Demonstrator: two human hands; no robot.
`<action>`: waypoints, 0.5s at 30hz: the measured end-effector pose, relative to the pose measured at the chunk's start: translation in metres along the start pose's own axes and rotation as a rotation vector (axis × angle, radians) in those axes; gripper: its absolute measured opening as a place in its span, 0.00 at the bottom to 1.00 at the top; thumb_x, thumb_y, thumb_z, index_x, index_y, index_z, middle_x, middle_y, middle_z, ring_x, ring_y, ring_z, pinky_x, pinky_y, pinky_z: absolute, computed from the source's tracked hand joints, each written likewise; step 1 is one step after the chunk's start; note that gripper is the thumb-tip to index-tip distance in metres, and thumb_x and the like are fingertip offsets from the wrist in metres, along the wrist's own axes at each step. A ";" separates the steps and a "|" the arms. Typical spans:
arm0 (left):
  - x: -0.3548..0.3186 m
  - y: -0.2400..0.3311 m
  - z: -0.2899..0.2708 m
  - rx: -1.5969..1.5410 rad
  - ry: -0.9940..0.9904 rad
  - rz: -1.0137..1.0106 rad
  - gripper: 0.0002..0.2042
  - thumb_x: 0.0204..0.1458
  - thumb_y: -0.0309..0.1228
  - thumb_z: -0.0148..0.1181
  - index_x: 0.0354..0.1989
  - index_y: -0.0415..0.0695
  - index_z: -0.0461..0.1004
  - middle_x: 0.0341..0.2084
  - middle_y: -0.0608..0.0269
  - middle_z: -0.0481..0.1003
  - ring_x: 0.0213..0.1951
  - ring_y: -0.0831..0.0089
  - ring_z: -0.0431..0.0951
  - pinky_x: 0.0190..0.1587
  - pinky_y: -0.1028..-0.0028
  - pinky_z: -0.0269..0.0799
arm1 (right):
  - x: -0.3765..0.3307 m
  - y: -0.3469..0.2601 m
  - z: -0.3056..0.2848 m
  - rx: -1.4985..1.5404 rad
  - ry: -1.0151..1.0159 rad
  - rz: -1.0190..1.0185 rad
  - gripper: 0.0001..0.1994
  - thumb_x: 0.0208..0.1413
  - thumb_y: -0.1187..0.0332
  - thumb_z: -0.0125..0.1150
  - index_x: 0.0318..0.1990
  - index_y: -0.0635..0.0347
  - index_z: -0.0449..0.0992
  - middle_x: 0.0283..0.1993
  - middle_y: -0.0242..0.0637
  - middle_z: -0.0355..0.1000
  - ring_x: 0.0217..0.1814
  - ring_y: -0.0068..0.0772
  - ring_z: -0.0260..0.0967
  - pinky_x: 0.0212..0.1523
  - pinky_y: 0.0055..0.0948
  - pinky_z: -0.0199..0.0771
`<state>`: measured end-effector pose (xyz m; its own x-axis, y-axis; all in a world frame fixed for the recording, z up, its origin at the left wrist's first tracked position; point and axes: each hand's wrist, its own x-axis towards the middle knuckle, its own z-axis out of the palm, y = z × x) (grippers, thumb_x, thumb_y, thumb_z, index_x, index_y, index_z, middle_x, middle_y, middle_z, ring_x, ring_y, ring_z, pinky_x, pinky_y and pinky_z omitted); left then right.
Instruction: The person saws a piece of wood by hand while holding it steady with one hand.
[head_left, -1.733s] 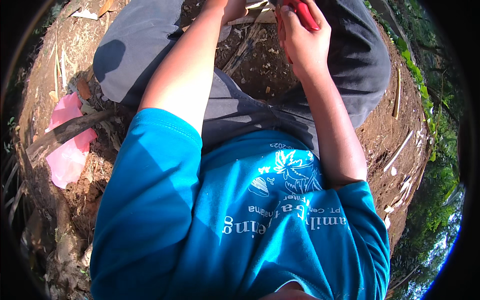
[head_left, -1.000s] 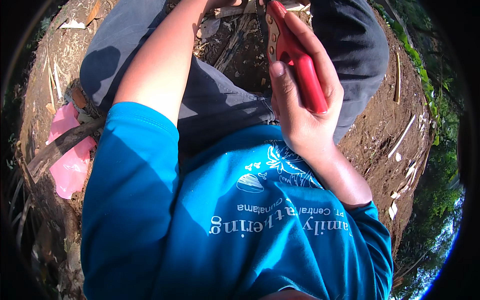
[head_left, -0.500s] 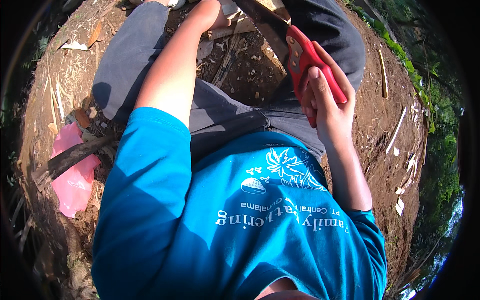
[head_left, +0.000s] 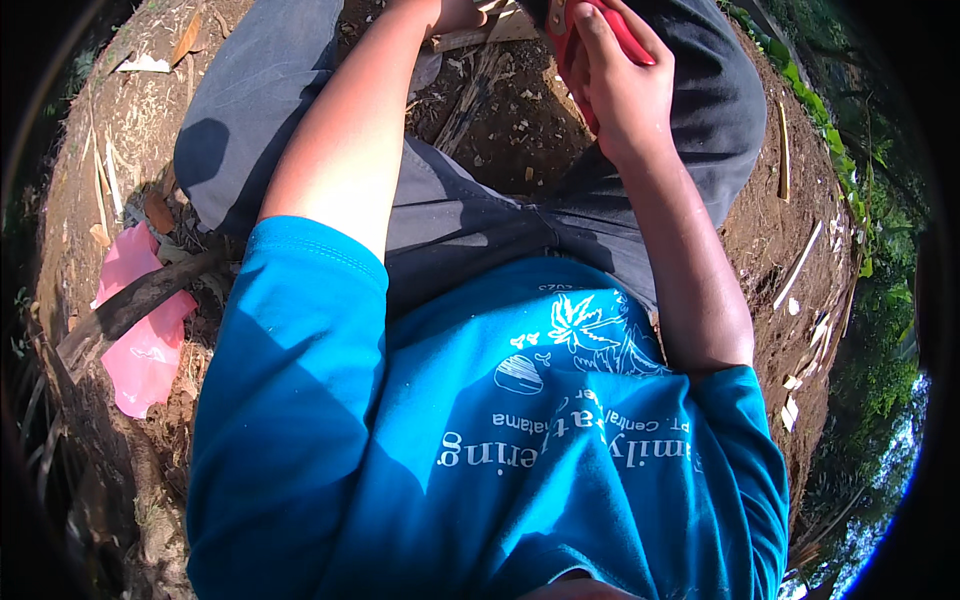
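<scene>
I observe my right hand (head_left: 620, 85) clenched around a red-handled tool (head_left: 628, 35) at far centre, while my left hand (head_left: 455, 12), mostly out of frame, gives no readable grip.

A pink plastic sheet (head_left: 140, 330) is lying crumpled on the brown soil (head_left: 100, 140) at the left, and a dark stick (head_left: 140, 300) is lying across it. Small wood chips (head_left: 805, 375) and thin pale splinters (head_left: 800, 262) are lying scattered over the ground at the right side, and a dry leaf (head_left: 186, 38) is resting near the top left. Green plants (head_left: 880, 350) are growing along the right rim, where a little blue sky (head_left: 895, 470) is showing through.
</scene>
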<state>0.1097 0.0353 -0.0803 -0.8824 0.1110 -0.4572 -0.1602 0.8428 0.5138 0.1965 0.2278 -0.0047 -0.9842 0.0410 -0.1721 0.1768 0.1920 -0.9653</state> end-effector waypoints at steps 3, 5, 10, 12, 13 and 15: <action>0.012 -0.010 0.003 0.061 0.068 0.137 0.16 0.46 0.38 0.69 0.38 0.39 0.84 0.32 0.42 0.82 0.37 0.52 0.86 0.40 0.57 0.81 | 0.020 -0.003 0.024 0.298 -0.058 0.057 0.18 0.68 0.73 0.59 0.63 0.68 0.73 0.47 0.33 0.79 0.34 0.14 0.71 0.31 0.15 0.69; 0.010 -0.007 0.003 -0.032 -0.017 0.033 0.16 0.46 0.39 0.69 0.39 0.40 0.84 0.33 0.41 0.82 0.37 0.51 0.85 0.39 0.57 0.80 | 0.014 -0.001 0.020 0.265 -0.028 0.049 0.18 0.69 0.72 0.59 0.63 0.68 0.74 0.43 0.31 0.79 0.31 0.13 0.68 0.29 0.15 0.67; 0.018 -0.024 0.015 0.000 0.132 0.146 0.17 0.48 0.39 0.70 0.39 0.38 0.82 0.34 0.40 0.82 0.38 0.48 0.85 0.40 0.57 0.80 | -0.071 -0.021 -0.031 -0.083 0.001 -0.068 0.24 0.68 0.62 0.61 0.65 0.67 0.72 0.39 0.33 0.77 0.29 0.15 0.68 0.31 0.18 0.68; 0.012 -0.011 0.011 -0.158 0.124 -0.049 0.13 0.51 0.33 0.67 0.38 0.34 0.82 0.38 0.39 0.82 0.42 0.50 0.85 0.44 0.58 0.79 | -0.113 -0.046 -0.057 -0.066 -0.004 0.058 0.26 0.70 0.62 0.59 0.70 0.65 0.67 0.27 0.28 0.71 0.19 0.11 0.60 0.21 0.15 0.59; 0.030 -0.025 0.028 -0.367 0.211 -0.115 0.12 0.51 0.31 0.66 0.38 0.33 0.82 0.39 0.39 0.82 0.43 0.50 0.84 0.46 0.58 0.78 | -0.133 -0.057 -0.065 -0.085 -0.001 0.093 0.26 0.70 0.62 0.57 0.71 0.64 0.66 0.20 0.25 0.68 0.15 0.09 0.56 0.16 0.14 0.54; 0.033 -0.033 0.032 -0.389 0.208 -0.111 0.11 0.51 0.29 0.65 0.38 0.32 0.82 0.40 0.39 0.82 0.44 0.50 0.84 0.48 0.58 0.77 | -0.139 -0.064 -0.069 -0.116 -0.011 0.100 0.26 0.71 0.62 0.57 0.71 0.64 0.66 0.20 0.25 0.68 0.15 0.08 0.55 0.17 0.14 0.54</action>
<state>0.1003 0.0278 -0.1357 -0.9142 -0.1109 -0.3898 -0.3783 0.5785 0.7226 0.3223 0.2772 0.0940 -0.9616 0.0547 -0.2691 0.2729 0.2993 -0.9143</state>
